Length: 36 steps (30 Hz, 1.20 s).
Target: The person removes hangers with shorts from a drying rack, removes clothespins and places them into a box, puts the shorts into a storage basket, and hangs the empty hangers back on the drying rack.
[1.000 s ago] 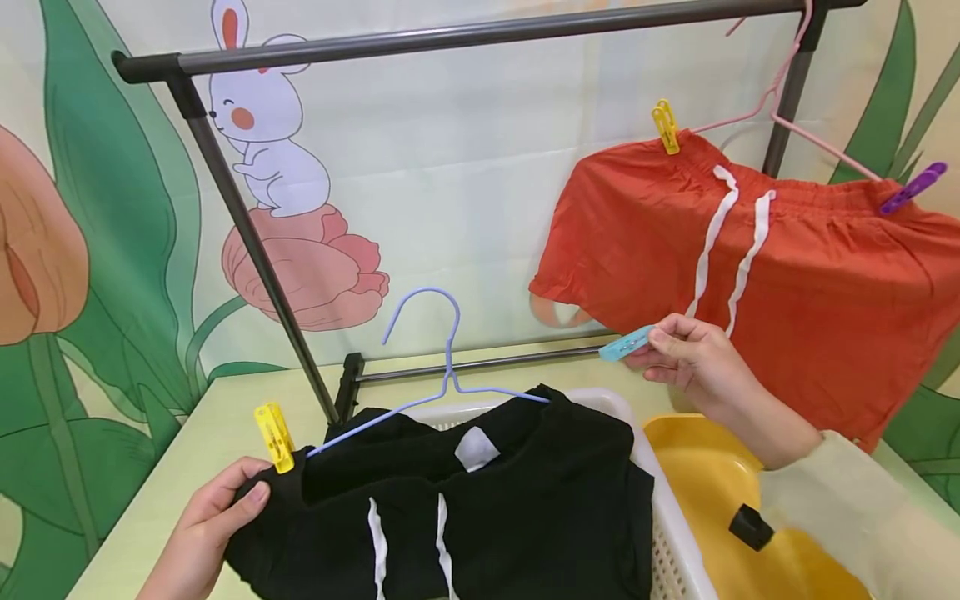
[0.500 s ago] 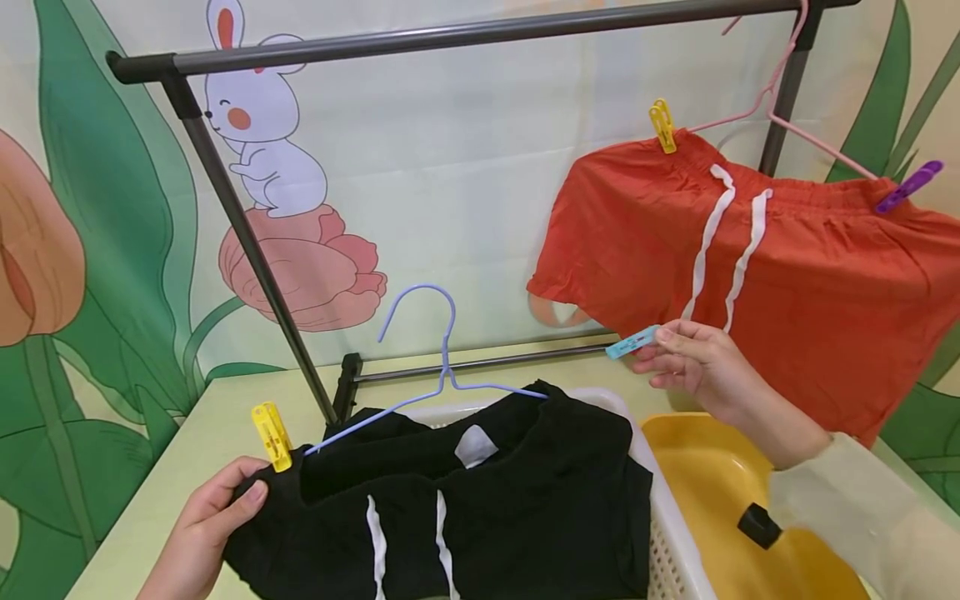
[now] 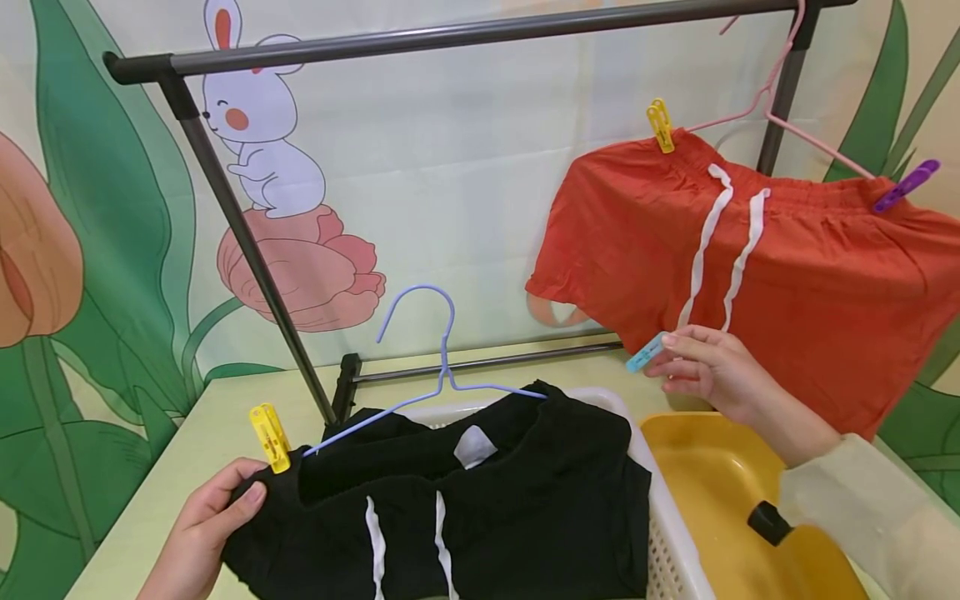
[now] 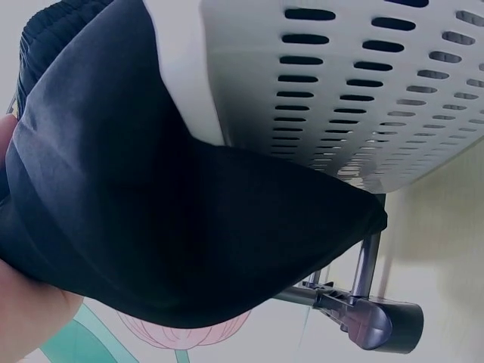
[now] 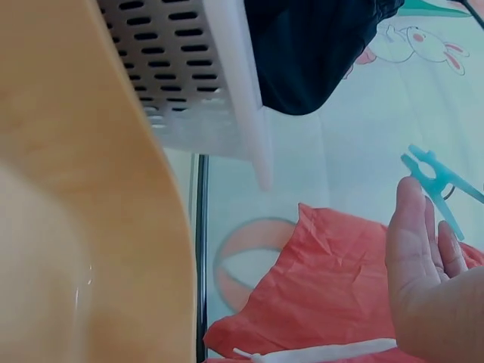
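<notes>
My left hand (image 3: 213, 512) grips the left corner of a pair of black shorts (image 3: 547, 508) with white drawstrings, spread over a white basket. Beside its fingers a yellow clothespin (image 3: 270, 437) clips the waistband at the left arm of a lilac hanger (image 3: 444, 367). The hanger's right arm runs into the waistband's other corner, where no clothespin shows. Out to the right, my right hand (image 3: 720, 367) pinches a light-blue clothespin (image 3: 647, 353), apart from the black shorts. In the right wrist view this clothespin (image 5: 432, 184) shows its two legs. Black cloth (image 4: 151, 189) hides most of my left fingers.
Overhead runs a dark rack bar (image 3: 450, 35). Red shorts (image 3: 817, 292) hang at right from a pink hanger (image 3: 817, 148) by yellow and purple clothespins. Under my right arm sits a yellow basin (image 3: 705, 475) beside the white basket (image 3: 663, 542).
My right hand has shifted slightly right and down with the light-blue clothespin, which now tilts more steeply. My left hand keeps its hold on the black shorts.
</notes>
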Each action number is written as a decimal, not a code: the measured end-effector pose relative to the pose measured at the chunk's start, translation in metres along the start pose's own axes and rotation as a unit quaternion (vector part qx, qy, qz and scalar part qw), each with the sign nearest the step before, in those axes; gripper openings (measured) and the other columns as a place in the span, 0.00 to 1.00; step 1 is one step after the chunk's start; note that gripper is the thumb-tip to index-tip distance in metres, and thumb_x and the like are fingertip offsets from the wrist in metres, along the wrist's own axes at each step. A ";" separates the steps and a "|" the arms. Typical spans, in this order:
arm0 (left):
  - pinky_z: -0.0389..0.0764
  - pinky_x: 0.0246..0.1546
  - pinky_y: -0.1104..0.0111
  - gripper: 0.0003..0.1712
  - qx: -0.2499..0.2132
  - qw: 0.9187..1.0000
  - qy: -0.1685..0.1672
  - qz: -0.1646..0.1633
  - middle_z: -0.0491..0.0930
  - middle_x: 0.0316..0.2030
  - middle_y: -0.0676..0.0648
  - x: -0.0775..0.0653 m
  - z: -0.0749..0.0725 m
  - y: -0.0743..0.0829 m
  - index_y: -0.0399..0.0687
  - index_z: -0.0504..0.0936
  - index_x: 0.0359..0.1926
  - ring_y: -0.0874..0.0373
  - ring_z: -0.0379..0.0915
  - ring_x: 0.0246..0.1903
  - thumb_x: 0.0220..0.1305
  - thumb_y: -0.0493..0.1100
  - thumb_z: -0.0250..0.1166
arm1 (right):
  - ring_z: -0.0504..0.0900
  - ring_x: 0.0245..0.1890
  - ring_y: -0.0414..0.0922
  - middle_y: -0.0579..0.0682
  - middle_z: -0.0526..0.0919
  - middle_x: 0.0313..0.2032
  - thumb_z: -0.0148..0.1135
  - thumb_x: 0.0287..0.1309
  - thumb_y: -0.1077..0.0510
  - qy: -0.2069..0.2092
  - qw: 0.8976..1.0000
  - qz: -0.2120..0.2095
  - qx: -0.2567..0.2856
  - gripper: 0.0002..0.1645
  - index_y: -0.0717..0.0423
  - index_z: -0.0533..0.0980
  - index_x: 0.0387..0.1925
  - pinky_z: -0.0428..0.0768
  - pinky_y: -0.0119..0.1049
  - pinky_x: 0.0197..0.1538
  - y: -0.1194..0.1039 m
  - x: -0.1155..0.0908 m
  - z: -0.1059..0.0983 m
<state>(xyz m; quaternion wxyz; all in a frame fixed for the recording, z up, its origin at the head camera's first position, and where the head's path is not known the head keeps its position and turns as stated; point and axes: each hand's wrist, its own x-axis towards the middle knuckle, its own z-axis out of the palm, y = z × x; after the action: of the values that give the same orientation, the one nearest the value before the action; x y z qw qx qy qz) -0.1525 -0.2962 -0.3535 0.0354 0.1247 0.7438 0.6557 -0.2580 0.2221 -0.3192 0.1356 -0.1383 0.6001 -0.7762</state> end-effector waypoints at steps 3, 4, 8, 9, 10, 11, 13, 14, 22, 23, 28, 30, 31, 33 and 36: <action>0.76 0.34 0.74 0.14 0.004 1.000 0.004 -0.003 0.74 0.35 0.56 0.000 0.000 0.000 0.54 0.72 0.41 0.64 0.71 0.34 0.68 0.36 0.40 | 0.84 0.32 0.42 0.46 0.84 0.29 0.47 0.62 0.59 0.021 1.000 0.008 -0.010 0.11 0.52 0.75 0.29 0.79 0.33 0.35 0.000 -0.001 -0.002; 0.76 0.34 0.74 0.14 0.003 1.000 0.004 -0.003 0.74 0.35 0.56 0.000 0.000 0.000 0.54 0.72 0.41 0.64 0.72 0.34 0.68 0.36 0.40 | 0.84 0.32 0.42 0.46 0.84 0.29 0.47 0.62 0.58 0.028 0.999 0.011 -0.013 0.10 0.52 0.75 0.29 0.79 0.33 0.35 0.001 -0.002 -0.003; 0.76 0.33 0.74 0.14 0.000 1.000 0.002 -0.003 0.75 0.34 0.56 0.000 0.000 0.000 0.54 0.72 0.41 0.64 0.72 0.34 0.68 0.36 0.40 | 0.84 0.31 0.42 0.45 0.84 0.27 0.49 0.61 0.56 0.062 0.997 0.022 -0.025 0.10 0.51 0.75 0.28 0.79 0.33 0.35 0.002 -0.003 -0.005; 0.76 0.33 0.74 0.14 -0.002 1.000 0.001 -0.002 0.75 0.34 0.56 0.000 0.000 0.001 0.54 0.72 0.41 0.64 0.72 0.34 0.68 0.35 0.40 | 0.84 0.30 0.42 0.45 0.84 0.27 0.50 0.60 0.55 0.071 0.997 0.025 -0.028 0.09 0.50 0.75 0.28 0.79 0.33 0.35 0.002 -0.003 -0.006; 0.77 0.33 0.73 0.14 -0.003 1.000 0.000 -0.002 0.75 0.34 0.56 0.000 0.001 0.001 0.54 0.72 0.41 0.64 0.72 0.34 0.68 0.35 0.40 | 0.84 0.30 0.41 0.44 0.84 0.26 0.51 0.60 0.54 0.080 0.996 0.029 -0.032 0.09 0.50 0.75 0.27 0.79 0.33 0.34 0.003 -0.003 -0.006; 0.77 0.33 0.73 0.14 -0.004 1.000 -0.001 -0.002 0.75 0.34 0.56 0.000 0.001 0.001 0.54 0.72 0.41 0.63 0.72 0.34 0.68 0.35 0.40 | 0.84 0.29 0.41 0.44 0.84 0.26 0.51 0.60 0.54 0.088 0.995 0.032 -0.034 0.09 0.50 0.75 0.27 0.79 0.32 0.34 0.003 -0.003 -0.007; 0.77 0.33 0.73 0.14 -0.006 1.000 -0.002 -0.002 0.75 0.34 0.56 0.000 0.001 0.001 0.54 0.72 0.41 0.63 0.72 0.34 0.68 0.35 0.40 | 0.84 0.28 0.41 0.44 0.83 0.25 0.52 0.59 0.52 0.100 0.993 0.039 -0.042 0.08 0.49 0.74 0.27 0.79 0.32 0.34 0.004 -0.003 -0.008; 0.77 0.33 0.73 0.14 -0.006 1.000 -0.002 -0.003 0.75 0.34 0.56 0.000 0.001 0.001 0.54 0.72 0.41 0.63 0.72 0.34 0.68 0.35 0.40 | 0.84 0.28 0.41 0.44 0.83 0.24 0.52 0.59 0.52 0.105 0.993 0.042 -0.045 0.08 0.49 0.74 0.27 0.79 0.31 0.33 0.004 -0.003 -0.008; 0.77 0.33 0.73 0.14 -0.009 1.000 0.000 -0.010 0.75 0.34 0.56 0.000 0.002 0.002 0.54 0.72 0.41 0.63 0.72 0.33 0.68 0.36 0.40 | 0.82 0.26 0.39 0.40 0.79 0.24 0.55 0.56 0.47 0.121 0.983 0.087 -0.109 0.09 0.47 0.70 0.30 0.79 0.31 0.36 0.010 -0.002 -0.012; 0.77 0.33 0.73 0.14 -0.010 1.000 0.001 -0.012 0.75 0.34 0.56 0.000 0.002 0.002 0.54 0.72 0.41 0.63 0.72 0.33 0.68 0.36 0.40 | 0.82 0.26 0.39 0.40 0.78 0.23 0.55 0.55 0.47 0.120 0.981 0.093 -0.118 0.10 0.47 0.70 0.31 0.79 0.31 0.36 0.010 -0.002 -0.013; 0.77 0.33 0.72 0.14 -0.015 1.000 0.001 -0.017 0.75 0.34 0.56 -0.001 0.001 0.001 0.54 0.71 0.41 0.62 0.73 0.33 0.68 0.36 0.40 | 0.80 0.23 0.38 0.41 0.75 0.24 0.55 0.56 0.46 0.112 0.975 0.119 -0.148 0.13 0.49 0.67 0.33 0.79 0.31 0.35 0.013 -0.001 -0.017; 0.77 0.33 0.73 0.14 -0.013 1.000 0.003 -0.018 0.75 0.34 0.56 -0.001 0.001 0.000 0.55 0.72 0.41 0.62 0.73 0.33 0.68 0.37 0.40 | 0.79 0.23 0.38 0.42 0.75 0.25 0.54 0.56 0.46 0.108 0.974 0.127 -0.153 0.14 0.51 0.66 0.34 0.79 0.31 0.35 0.014 -0.001 -0.017; 0.77 0.32 0.72 0.14 -0.012 1.000 0.004 -0.019 0.75 0.34 0.56 -0.001 0.001 0.000 0.55 0.72 0.41 0.62 0.73 0.33 0.68 0.37 0.40 | 0.79 0.23 0.38 0.43 0.75 0.25 0.54 0.56 0.46 0.106 0.973 0.131 -0.156 0.14 0.51 0.66 0.35 0.79 0.31 0.34 0.014 -0.001 -0.017; 0.77 0.32 0.72 0.14 -0.008 1.000 0.009 -0.023 0.74 0.33 0.56 -0.001 0.001 0.000 0.55 0.72 0.41 0.62 0.72 0.33 0.68 0.37 0.40 | 0.79 0.23 0.38 0.43 0.75 0.25 0.54 0.56 0.46 0.103 0.972 0.137 -0.162 0.15 0.52 0.65 0.36 0.79 0.31 0.34 0.014 -0.001 -0.018; 0.77 0.32 0.72 0.13 -0.001 0.999 0.016 -0.032 0.74 0.33 0.56 0.000 0.001 0.000 0.56 0.71 0.40 0.62 0.72 0.33 0.68 0.38 0.41 | 0.79 0.23 0.38 0.42 0.77 0.25 0.54 0.57 0.46 0.094 0.970 0.141 -0.177 0.16 0.53 0.64 0.37 0.79 0.31 0.34 0.016 -0.001 -0.019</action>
<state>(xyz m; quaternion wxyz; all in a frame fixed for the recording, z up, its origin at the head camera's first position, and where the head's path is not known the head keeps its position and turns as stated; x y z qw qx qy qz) -0.1521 -0.2957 -0.3538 0.0441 0.0903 0.7473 0.6568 -0.2635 0.2354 -0.3390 0.1601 -0.0009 0.7510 -0.6406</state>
